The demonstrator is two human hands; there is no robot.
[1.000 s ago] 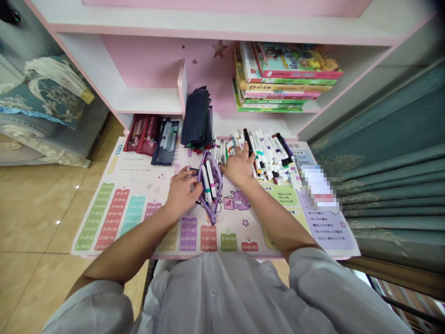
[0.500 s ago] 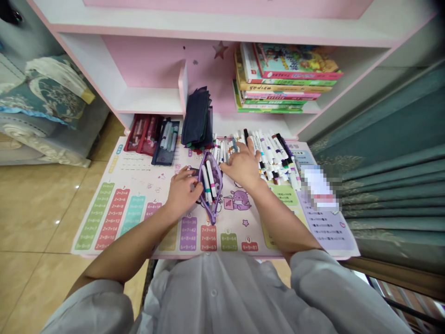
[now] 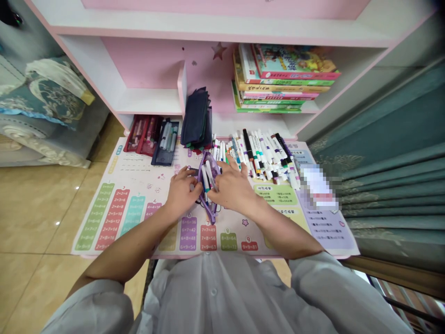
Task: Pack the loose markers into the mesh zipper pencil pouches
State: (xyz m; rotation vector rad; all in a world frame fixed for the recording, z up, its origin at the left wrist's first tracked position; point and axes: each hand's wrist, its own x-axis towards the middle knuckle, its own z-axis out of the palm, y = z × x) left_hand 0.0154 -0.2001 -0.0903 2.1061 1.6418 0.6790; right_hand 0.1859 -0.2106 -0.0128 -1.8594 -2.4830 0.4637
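A purple pencil case lies unzipped on the printed desk mat, with several markers inside. My left hand grips its left edge, fingers curled. My right hand is over the case's mouth, fingers pinched on a marker that points into the case. A big pile of loose markers lies just behind and right of my right hand.
Red pencil cases and a dark blue pencil case with pens lie at the mat's back left. A stack of dark pouches leans on the shelf divider. Books are stacked on the pink shelf. A green curtain hangs right.
My right hand left the marker pile and came back and left to the purple case, now holding a marker at its opening. My left hand stayed on the case's edge.
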